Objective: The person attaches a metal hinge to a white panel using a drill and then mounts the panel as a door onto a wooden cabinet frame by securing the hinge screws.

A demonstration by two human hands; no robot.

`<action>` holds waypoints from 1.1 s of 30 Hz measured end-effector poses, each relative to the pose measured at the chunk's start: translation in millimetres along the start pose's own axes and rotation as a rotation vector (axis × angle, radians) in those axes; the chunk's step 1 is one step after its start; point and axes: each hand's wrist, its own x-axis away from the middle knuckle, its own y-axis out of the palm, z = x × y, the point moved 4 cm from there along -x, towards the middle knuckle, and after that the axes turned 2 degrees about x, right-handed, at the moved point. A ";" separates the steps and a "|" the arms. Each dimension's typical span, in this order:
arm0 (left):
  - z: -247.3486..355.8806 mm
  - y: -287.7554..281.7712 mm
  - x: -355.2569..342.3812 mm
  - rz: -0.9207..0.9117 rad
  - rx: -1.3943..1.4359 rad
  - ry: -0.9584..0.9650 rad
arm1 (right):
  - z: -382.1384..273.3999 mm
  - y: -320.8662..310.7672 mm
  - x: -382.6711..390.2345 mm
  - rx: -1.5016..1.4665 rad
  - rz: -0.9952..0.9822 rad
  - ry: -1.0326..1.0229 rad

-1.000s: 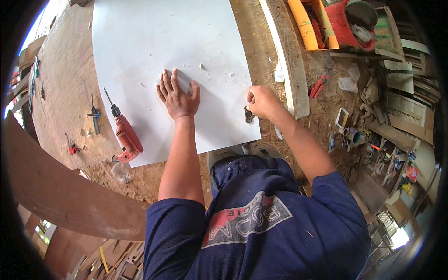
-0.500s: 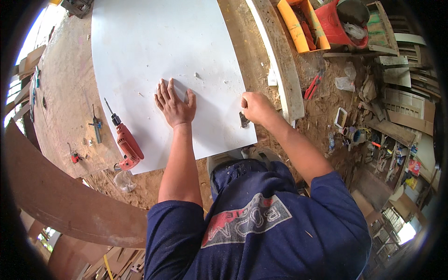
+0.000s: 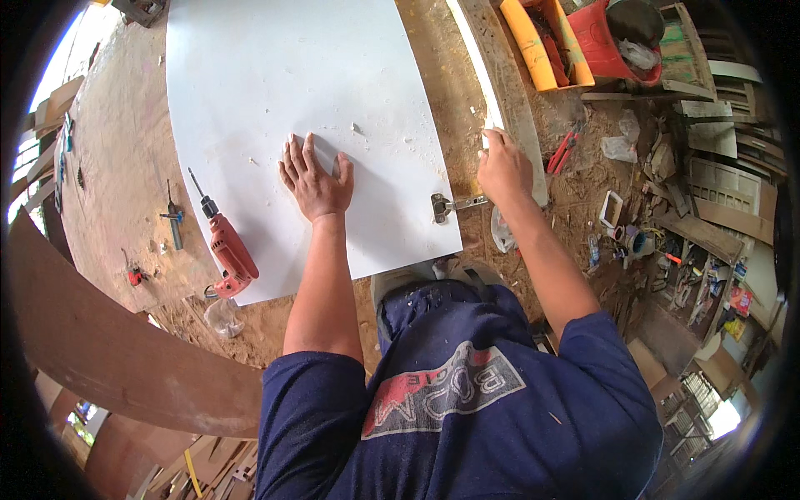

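A large white panel [image 3: 250, 100] lies in front of me, dotted with pale chips and dust. My left hand [image 3: 320, 185] rests on it, palm down, fingers stretched and thumb apart. A metal concealed hinge [image 3: 440, 208] sits at the panel's right edge, its arm sticking out past that edge. Beyond the hinge, my right hand [image 3: 506, 169] has curled fingers at the white edge of a long board [image 3: 518, 108]; what they hold, if anything, is hidden. Left of my left hand, a red power drill [image 3: 232, 252] with a bit lies across the panel's edge.
On the wooden table [image 3: 117, 150] at left lie a screwdriver [image 3: 172, 218] and a small red-and-black tool [image 3: 133, 273]. Red-handled pliers [image 3: 564, 150], a yellow open box [image 3: 533, 50] and a red container [image 3: 596, 37] stand to the right. A curved brown board [image 3: 125, 358] is at lower left.
My right hand has moved right and away from the hinge, up to the long board's white edge. The hinge's arm now shows extended past the panel. My left hand stays put.
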 end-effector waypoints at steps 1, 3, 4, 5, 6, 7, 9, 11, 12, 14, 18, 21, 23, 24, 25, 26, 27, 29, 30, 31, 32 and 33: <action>2.2 -0.2 -1.3 0.007 0.002 0.004 | 2.8 5.6 -2.3 -0.001 0.008 0.000; 3.8 0.2 -0.8 -0.014 0.018 -0.004 | 6.2 16.4 -3.1 -0.002 0.000 0.044; 3.1 -0.1 -0.7 -0.014 0.013 -0.005 | 5.5 18.3 -2.7 -0.007 -0.002 0.042; 2.8 0.0 -1.6 -0.005 0.015 0.000 | 5.9 21.3 -2.1 -0.062 -0.036 0.058; 2.7 0.0 -1.1 0.000 0.019 0.003 | 6.4 23.1 -0.2 -0.113 -0.071 0.073; 1.6 -0.1 -0.9 -0.002 0.017 -0.001 | 7.7 26.5 2.9 -0.113 -0.075 0.071; 1.0 -0.5 -1.2 0.015 0.025 0.009 | 8.1 27.9 8.6 -0.157 0.028 0.026; 1.3 0.4 -0.8 0.006 0.026 0.002 | 8.7 30.8 11.4 -0.126 0.026 0.058; 0.3 0.4 -1.3 -0.003 0.024 -0.001 | 7.1 30.4 11.5 -0.099 0.027 0.092; 0.3 0.6 -1.0 -0.005 0.023 -0.007 | 6.3 28.3 8.6 -0.087 -0.017 0.113; -0.1 2.1 -1.4 -0.028 0.023 -0.031 | 12.6 27.5 9.4 -0.146 -0.072 0.100; 0.7 3.6 -2.2 -0.024 0.022 -0.025 | 18.8 19.8 19.3 -0.322 -0.066 0.097; -1.4 0.8 -0.9 -0.021 0.023 -0.031 | 9.8 1.1 30.4 -0.427 -0.130 0.086; 0.0 1.6 -0.3 -0.013 0.035 -0.029 | 7.9 -6.6 37.7 -0.528 -0.181 0.081; -0.6 3.0 0.6 -0.018 0.038 -0.031 | 9.8 -8.2 45.6 -0.524 -0.184 0.084; -2.0 2.7 0.9 -0.010 0.025 -0.027 | 8.1 -12.1 52.9 -0.517 -0.155 -0.032; -2.3 2.0 -0.3 0.002 0.010 -0.020 | 3.9 -17.1 58.7 -0.512 -0.121 -0.150; -1.7 2.5 0.6 -0.005 0.016 -0.027 | -1.9 -23.0 69.5 -0.517 -0.120 -0.197; -1.2 2.7 0.0 -0.011 0.022 -0.030 | -3.3 -22.9 75.1 -0.486 -0.134 -0.207; -0.8 2.6 -0.4 -0.012 0.022 -0.029 | -4.6 -21.4 78.2 -0.454 -0.149 -0.217; -0.4 2.3 -0.7 -0.008 0.025 -0.025 | -5.0 -17.2 80.5 -0.483 -0.107 -0.251; -0.6 2.5 -0.8 -0.005 0.028 -0.022 | -5.0 -14.4 81.9 -0.484 -0.107 -0.250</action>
